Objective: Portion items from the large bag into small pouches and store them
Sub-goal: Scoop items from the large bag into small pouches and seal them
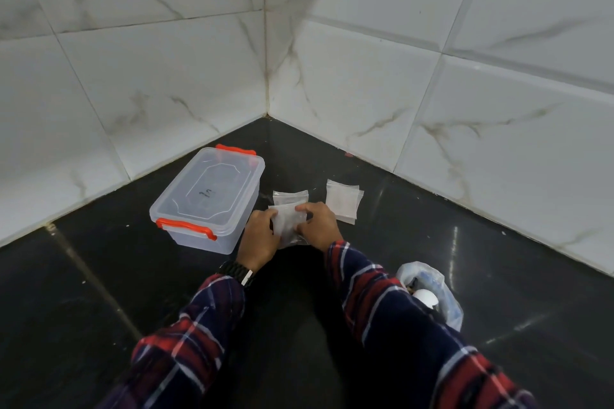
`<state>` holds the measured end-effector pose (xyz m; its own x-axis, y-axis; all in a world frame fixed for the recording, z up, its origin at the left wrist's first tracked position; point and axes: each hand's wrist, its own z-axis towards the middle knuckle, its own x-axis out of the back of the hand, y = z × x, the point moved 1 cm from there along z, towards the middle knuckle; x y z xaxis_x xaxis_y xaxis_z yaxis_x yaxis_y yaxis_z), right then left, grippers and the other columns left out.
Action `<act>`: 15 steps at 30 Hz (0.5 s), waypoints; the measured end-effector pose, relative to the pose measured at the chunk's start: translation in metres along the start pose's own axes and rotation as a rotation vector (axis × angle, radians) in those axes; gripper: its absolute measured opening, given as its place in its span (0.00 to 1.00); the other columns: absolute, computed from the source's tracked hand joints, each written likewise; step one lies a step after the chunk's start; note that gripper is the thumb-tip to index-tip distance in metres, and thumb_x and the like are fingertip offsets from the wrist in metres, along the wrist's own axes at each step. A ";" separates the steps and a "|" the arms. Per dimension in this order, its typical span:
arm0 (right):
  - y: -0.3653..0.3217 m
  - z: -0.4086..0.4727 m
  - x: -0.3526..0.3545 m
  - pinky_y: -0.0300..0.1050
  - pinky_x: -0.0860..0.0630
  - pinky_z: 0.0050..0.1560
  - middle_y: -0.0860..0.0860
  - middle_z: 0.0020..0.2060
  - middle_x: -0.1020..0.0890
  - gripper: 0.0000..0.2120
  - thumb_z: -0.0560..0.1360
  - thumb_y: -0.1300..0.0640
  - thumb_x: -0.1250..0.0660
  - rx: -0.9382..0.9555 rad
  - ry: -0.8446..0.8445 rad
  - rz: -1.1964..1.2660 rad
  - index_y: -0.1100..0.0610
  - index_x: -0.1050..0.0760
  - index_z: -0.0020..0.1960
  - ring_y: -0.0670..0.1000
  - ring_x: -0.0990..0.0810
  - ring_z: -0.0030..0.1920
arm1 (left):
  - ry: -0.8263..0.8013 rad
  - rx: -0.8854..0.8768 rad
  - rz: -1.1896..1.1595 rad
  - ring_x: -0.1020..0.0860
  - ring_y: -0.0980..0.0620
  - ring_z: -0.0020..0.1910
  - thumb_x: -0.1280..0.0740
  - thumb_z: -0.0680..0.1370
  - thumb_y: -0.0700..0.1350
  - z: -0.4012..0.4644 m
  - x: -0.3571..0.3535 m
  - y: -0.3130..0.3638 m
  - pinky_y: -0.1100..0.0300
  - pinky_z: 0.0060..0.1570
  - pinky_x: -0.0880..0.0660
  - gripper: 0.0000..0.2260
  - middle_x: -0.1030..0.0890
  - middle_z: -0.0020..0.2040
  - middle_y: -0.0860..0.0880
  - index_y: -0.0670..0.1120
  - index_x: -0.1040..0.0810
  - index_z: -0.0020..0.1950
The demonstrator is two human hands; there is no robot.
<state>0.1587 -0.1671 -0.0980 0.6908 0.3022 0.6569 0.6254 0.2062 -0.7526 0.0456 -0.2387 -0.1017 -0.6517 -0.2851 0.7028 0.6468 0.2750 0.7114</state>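
A small clear pouch (288, 221) is held between both hands just above the dark counter. My left hand (260, 237) pinches its left edge and my right hand (319, 224) pinches its top right edge. Another clear pouch (289, 197) lies flat just behind it. A small stack of empty pouches (343, 203) lies to the right. The large clear bag (432, 292) sits at the lower right beside my right sleeve, with a white round item (426, 297) showing inside.
A clear plastic storage box (207, 199) with orange latches and its lid on stands to the left of my hands. White marbled tile walls (365, 76) meet in a corner behind the black counter (99, 275).
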 end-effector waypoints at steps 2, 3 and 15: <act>0.004 0.002 0.001 0.29 0.32 0.46 0.58 0.56 0.25 0.17 0.70 0.65 0.29 0.011 0.005 -0.016 0.59 0.22 0.58 0.52 0.24 0.52 | -0.007 0.000 0.005 0.27 0.43 0.62 0.32 0.76 0.39 0.002 0.000 0.001 0.49 0.67 0.31 0.20 0.29 0.65 0.40 0.42 0.29 0.68; 0.005 0.002 0.003 0.26 0.33 0.42 0.58 0.55 0.25 0.16 0.69 0.65 0.28 0.014 0.013 -0.007 0.59 0.21 0.57 0.51 0.25 0.49 | -0.002 0.005 -0.006 0.27 0.43 0.62 0.32 0.76 0.39 0.002 0.001 0.002 0.51 0.67 0.31 0.20 0.30 0.65 0.41 0.42 0.29 0.67; 0.033 0.036 0.077 0.51 0.23 0.57 0.53 0.43 0.22 0.07 0.70 0.62 0.27 -0.235 0.221 0.198 0.54 0.24 0.42 0.54 0.21 0.50 | 0.056 -0.233 0.156 0.30 0.49 0.59 0.35 0.78 0.49 0.043 -0.034 0.062 0.58 0.58 0.32 0.12 0.27 0.61 0.46 0.47 0.23 0.60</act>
<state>0.2191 -0.1038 -0.0741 0.8524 0.1015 0.5129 0.5201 -0.0633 -0.8518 0.0907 -0.1725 -0.0811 -0.5184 -0.3080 0.7977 0.8155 0.1027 0.5696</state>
